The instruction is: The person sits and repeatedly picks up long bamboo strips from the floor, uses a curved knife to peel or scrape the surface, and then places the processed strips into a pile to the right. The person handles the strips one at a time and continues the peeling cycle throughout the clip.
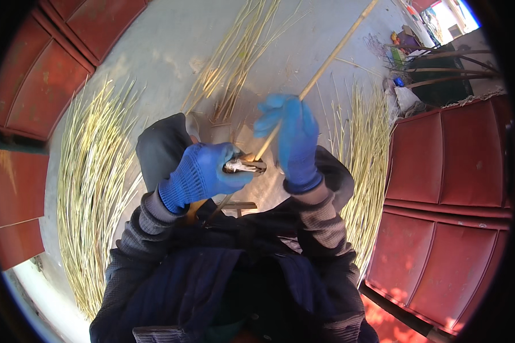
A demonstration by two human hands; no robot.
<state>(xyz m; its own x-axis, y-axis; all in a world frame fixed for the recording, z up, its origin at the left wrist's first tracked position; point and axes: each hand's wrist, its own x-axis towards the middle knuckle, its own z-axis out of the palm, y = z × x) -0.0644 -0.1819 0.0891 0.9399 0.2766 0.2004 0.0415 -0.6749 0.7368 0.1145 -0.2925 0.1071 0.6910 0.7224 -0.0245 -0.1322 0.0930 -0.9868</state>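
Note:
My left hand [214, 171], in a blue knitted work glove, is closed round a small, worn brown-and-whitish bundle or tool [245, 165]; its exact kind cannot be made out. A long, thin tan stick [342, 41] slants from the upper right down to that piece, its lower end meeting it beside my left fingers. Higher up, my right hand [294, 140], also blue-gloved, is wrapped loosely about the same stick, its fingers pointing left and somewhat blurred. Both hands are in front of my knees.
Long heaps of pale yellow-green stalks lie at left [94, 200] and right [366, 166], and looser stalks [234, 54] lie ahead. Red panelled metal doors [440, 257] flank both sides. Dark branches [452, 71] and mixed clutter [403, 54] sit at the far right. A small wooden piece [237, 204] shows between my knees.

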